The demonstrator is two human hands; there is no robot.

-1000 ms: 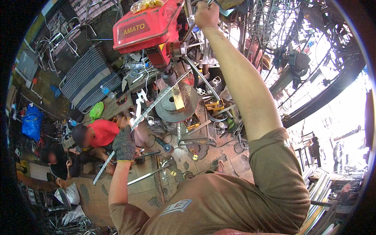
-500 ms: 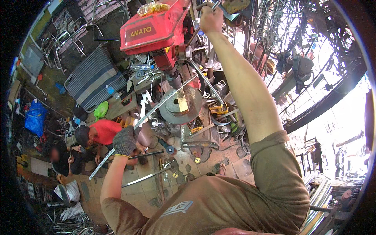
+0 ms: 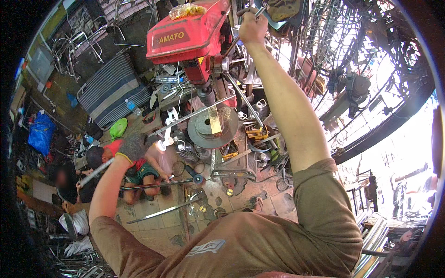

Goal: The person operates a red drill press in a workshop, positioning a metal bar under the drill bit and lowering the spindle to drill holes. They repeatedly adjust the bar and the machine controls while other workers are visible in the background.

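My left hand (image 3: 131, 147), in a dark grey glove, is closed around a long narrow metal bar (image 3: 197, 114). The bar slants from the lower left up to the round work table (image 3: 194, 135) of a red drill press (image 3: 185, 39). Its far part lies under the drill chuck (image 3: 206, 95), beside a yellowish flat block (image 3: 215, 119) on that table. Whether the bit touches the bar I cannot tell. Up at the top, my bare right hand (image 3: 253, 28) grips a feed lever (image 3: 233, 46) of the drill press. A metal rod end sticks out above its fingers.
A person in a red shirt (image 3: 113, 147) crouches beyond my left arm, near another person in dark clothes (image 3: 69, 183). An angle grinder (image 3: 198, 178) and a metal strip (image 3: 162, 211) lie on the tiled floor. Tangled metal frames (image 3: 343, 51) crowd the right.
My left hand has moved left and up, and the bar it holds now lies at a flatter angle. My right hand stays on the lever, slightly lower in view.
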